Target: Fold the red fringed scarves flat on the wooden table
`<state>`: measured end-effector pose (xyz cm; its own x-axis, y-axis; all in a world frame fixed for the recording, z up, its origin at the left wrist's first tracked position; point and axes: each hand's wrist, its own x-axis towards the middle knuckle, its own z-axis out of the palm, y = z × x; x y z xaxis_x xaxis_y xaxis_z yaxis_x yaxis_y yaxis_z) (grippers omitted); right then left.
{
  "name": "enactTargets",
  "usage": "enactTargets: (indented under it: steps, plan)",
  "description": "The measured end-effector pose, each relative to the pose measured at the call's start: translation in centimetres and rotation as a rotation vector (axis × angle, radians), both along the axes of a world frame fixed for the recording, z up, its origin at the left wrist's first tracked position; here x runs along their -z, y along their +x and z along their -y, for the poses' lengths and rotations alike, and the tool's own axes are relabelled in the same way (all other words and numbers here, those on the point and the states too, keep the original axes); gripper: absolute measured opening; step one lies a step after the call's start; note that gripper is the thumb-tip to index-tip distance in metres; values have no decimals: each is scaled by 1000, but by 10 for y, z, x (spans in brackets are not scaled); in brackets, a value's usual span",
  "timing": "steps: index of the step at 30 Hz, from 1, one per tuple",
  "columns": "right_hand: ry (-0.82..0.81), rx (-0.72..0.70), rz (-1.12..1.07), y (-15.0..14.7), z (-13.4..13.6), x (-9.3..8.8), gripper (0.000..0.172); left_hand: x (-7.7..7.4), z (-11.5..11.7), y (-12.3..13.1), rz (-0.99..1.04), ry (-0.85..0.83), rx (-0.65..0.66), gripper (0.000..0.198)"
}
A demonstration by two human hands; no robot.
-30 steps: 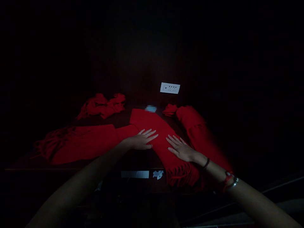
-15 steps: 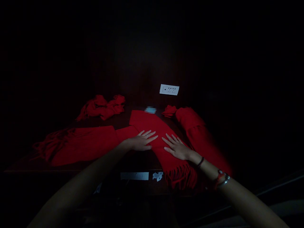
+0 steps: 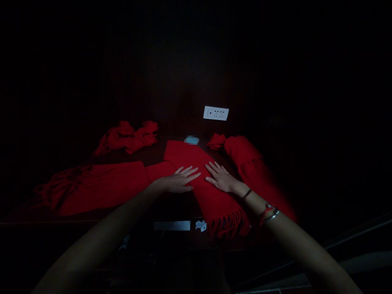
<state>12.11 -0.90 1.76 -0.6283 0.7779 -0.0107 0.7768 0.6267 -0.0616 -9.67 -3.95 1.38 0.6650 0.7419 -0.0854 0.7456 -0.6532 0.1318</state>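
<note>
- Both palms are down flat, fingers fanned out, nothing gripped: left hand [image 3: 179, 183] and right hand [image 3: 222, 178] press the fringed red scarf [image 3: 205, 200] mid-table.
- Compared with a second ago, the right hand sits farther up the scarf, closer to the left, which hasn't really budged.
- More red fabric around it: fringed piece [image 3: 101, 188] left, long piece [image 3: 259, 175] right, crumpled heap [image 3: 128, 136] back left.
- Pixelated bluish thing [image 3: 191, 140] by the scarf's far end, can't read it.
- White wall socket [image 3: 216, 113] behind; pale strip [image 3: 172, 226] along the table front, too dim for any lettering.
</note>
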Motion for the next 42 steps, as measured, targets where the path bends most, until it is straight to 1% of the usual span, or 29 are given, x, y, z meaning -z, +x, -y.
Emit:
enactTargets:
  steps: [3,5,8,10,12,14,15,17,19,22,24,26,28,30,31,33,35,36,39,42]
  plan:
    - [-103,59,68,2,-13,9,68,2,0,0,-16,12,-3,58]
    - [-135,76,92,4,-15,7,70,3,-1,-1,-7,12,5,58]
    - [-135,84,71,1,-16,-12,70,1,-5,-3,43,17,24,54]
    - [-64,65,10,-7,-21,-28,68,-2,-9,-4,110,80,8,48]
    - [17,46,-35,-20,-31,-41,67,-2,-14,-6,188,205,-95,46]
    - [49,42,-43,-37,-44,-45,67,2,-20,-9,216,315,-276,48]
    - [49,38,-42,-46,-50,-43,68,5,-23,-11,195,328,-380,51]
    - [36,22,-34,-61,-61,-33,69,14,-28,-16,111,270,-536,60]
    - [11,10,-10,-69,-68,-18,70,22,-32,-21,35,180,-598,70]
    - [-15,47,24,-67,-75,4,73,27,-34,-24,-12,120,-594,75]
    - [-29,80,27,-60,-79,11,75,26,-34,-24,-23,100,-602,76]
    - [-65,107,46,-55,-85,8,76,23,-33,-22,-21,81,-610,77]
    - [-113,149,94,-56,-89,-1,77,22,-33,-22,-7,74,-609,79]
    - [-83,148,102,-65,-90,-10,76,23,-32,-22,15,96,-601,79]
    - [-38,106,81,-71,-89,-13,73,24,-32,-22,24,110,-599,79]
    - [43,-46,30,-82,-85,-14,67,26,-32,-23,34,136,-604,79]
    - [42,-168,24,-88,-79,-8,61,28,-32,-23,31,144,-607,78]
    - [20,-189,37,-88,-78,-4,59,28,-32,-23,28,146,-606,78]
    - [0,-145,56,-78,-85,9,58,29,-32,-22,20,152,-602,77]
    - [-18,-25,63,-60,-102,11,61,30,-32,-21,16,174,-625,75]
